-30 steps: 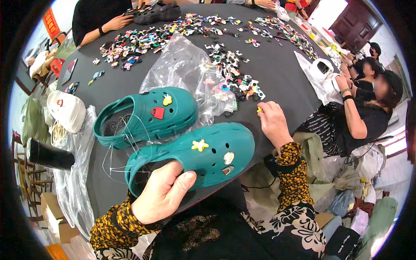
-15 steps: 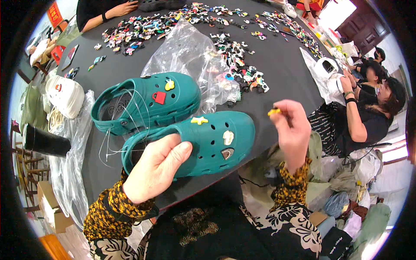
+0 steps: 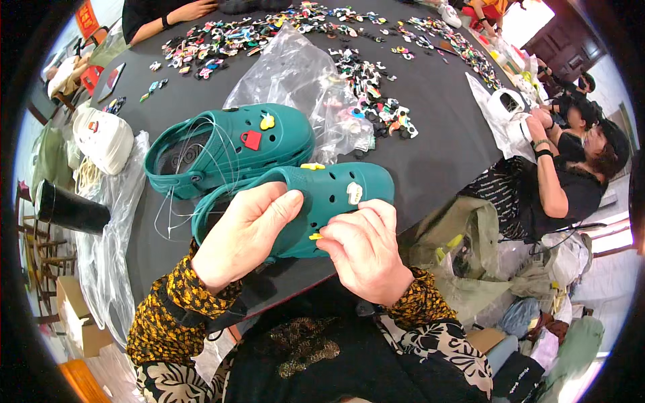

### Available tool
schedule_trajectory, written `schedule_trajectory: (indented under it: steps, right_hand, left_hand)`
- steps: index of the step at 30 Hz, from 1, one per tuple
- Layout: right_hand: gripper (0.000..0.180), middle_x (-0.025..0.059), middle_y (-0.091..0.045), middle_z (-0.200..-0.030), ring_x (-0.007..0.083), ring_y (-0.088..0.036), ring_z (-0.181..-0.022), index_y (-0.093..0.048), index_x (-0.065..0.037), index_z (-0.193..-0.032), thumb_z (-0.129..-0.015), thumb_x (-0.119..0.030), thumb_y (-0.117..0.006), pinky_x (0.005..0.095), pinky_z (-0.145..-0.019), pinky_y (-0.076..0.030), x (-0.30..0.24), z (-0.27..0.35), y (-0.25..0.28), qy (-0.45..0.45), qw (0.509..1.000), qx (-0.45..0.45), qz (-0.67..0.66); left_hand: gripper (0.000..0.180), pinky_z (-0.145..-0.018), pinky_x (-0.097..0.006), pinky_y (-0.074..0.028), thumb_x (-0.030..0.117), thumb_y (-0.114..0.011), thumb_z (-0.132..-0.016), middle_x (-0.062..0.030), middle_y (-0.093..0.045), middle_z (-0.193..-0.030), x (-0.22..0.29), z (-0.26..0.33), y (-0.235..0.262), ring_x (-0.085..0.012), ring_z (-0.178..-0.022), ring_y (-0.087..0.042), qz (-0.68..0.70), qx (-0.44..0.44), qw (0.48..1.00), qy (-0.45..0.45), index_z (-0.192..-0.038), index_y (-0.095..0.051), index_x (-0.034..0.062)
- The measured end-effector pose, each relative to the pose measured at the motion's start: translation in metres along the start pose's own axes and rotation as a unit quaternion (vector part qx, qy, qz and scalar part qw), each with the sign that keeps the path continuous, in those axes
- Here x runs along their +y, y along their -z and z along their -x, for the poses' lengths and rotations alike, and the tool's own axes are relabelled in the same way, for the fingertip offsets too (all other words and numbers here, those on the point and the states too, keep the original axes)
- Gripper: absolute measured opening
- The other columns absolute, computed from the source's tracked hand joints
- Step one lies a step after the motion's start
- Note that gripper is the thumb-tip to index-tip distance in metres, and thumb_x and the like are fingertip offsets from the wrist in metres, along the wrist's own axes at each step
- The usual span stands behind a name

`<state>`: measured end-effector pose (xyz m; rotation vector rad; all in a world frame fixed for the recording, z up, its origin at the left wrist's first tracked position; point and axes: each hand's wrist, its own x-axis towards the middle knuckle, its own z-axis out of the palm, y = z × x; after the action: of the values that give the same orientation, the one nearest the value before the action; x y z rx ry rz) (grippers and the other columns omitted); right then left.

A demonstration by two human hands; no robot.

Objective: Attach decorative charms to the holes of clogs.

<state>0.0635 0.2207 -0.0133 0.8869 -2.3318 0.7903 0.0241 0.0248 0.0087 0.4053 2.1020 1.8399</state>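
Note:
My left hand [image 3: 245, 232] grips the near green clog [image 3: 366, 178] at its heel opening, thumb on top and the other fingers hidden inside. Between the fingertips of my right hand [image 3: 366, 252] is a small yellow shoe charm [image 3: 316, 236], held against the side of that clog's upper. A white charm [image 3: 354, 193] and another yellow charm [image 3: 312, 166] sit on the same upper. Behind it lies the second green clog [image 3: 289, 138], bearing a red bag-shaped charm [image 3: 250, 140] and a yellow one [image 3: 267, 121]. Thin clear ties loop around its heel.
Loose charms [image 3: 376, 87] in several colours spread over the dark table [image 3: 443, 121]. A clear plastic bag [image 3: 282, 74] lies behind the clogs. At left are a white clog [image 3: 104, 141] and a black cylinder [image 3: 74, 211]. Another person [image 3: 561, 174] handles white clogs at right.
My right hand has come left and down with the yellow charm, from beyond the clog's toe to its side. The near clog has tilted slightly under my left hand.

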Motion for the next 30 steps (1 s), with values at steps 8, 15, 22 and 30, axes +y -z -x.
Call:
schedule_trajectory:
  steps: [8, 15, 22, 30]
  right_hand:
    - [0.033, 0.0021, -0.058, -0.089, 0.0207, -0.055, -0.082, -0.064, -0.01, -0.095, -0.066, -0.011, -0.078, 0.0407, -0.086, -0.039, 0.002, 0.001, -0.01, -0.015, 0.998, 0.066, 0.012]
    - [0.037, 0.0005, -0.056, -0.091, 0.0188, -0.053, -0.083, -0.066, -0.012, -0.098, -0.063, -0.012, -0.079, 0.0407, -0.088, -0.039, 0.01, 0.007, -0.013, 0.033, 0.996, 0.069, 0.039]
    - [0.039, -0.0004, -0.055, -0.093, 0.0184, -0.053, -0.084, -0.067, -0.012, -0.1, -0.063, -0.011, -0.079, 0.0414, -0.089, -0.039, 0.007, 0.012, -0.01, 0.041, 0.995, 0.047, 0.083]
    - [0.036, 0.0013, -0.056, -0.094, 0.0163, -0.054, -0.077, -0.063, -0.009, -0.101, -0.068, -0.011, -0.076, 0.0406, -0.089, -0.039, 0.008, 0.009, -0.013, 0.071, 0.991, 0.068, 0.086]
  left_hand:
    - [0.033, -0.055, -0.025, -0.034, 0.025, -0.051, -0.098, 0.0035, -0.04, -0.066, -0.002, 0.002, -0.001, -0.0048, -0.067, -0.035, 0.039, 0.008, 0.999, -0.002, -0.077, -0.05, 0.0001]
    - [0.034, -0.054, -0.025, -0.034, 0.024, -0.051, -0.098, 0.0031, -0.038, -0.064, -0.002, 0.001, -0.001, -0.0053, -0.065, -0.034, 0.016, 0.009, 1.0, -0.018, -0.074, -0.047, 0.0]
    - [0.032, -0.054, -0.026, -0.035, 0.021, -0.05, -0.098, 0.0015, -0.038, -0.064, 0.003, 0.0, 0.0, -0.0058, -0.064, -0.035, -0.018, 0.006, 1.0, -0.011, -0.076, -0.048, -0.0012]
    - [0.029, -0.055, -0.028, -0.038, 0.02, -0.052, -0.098, -0.0029, -0.041, -0.063, 0.005, 0.001, 0.0, -0.0078, -0.063, -0.037, -0.033, 0.008, 0.999, -0.03, -0.08, -0.052, -0.0035]
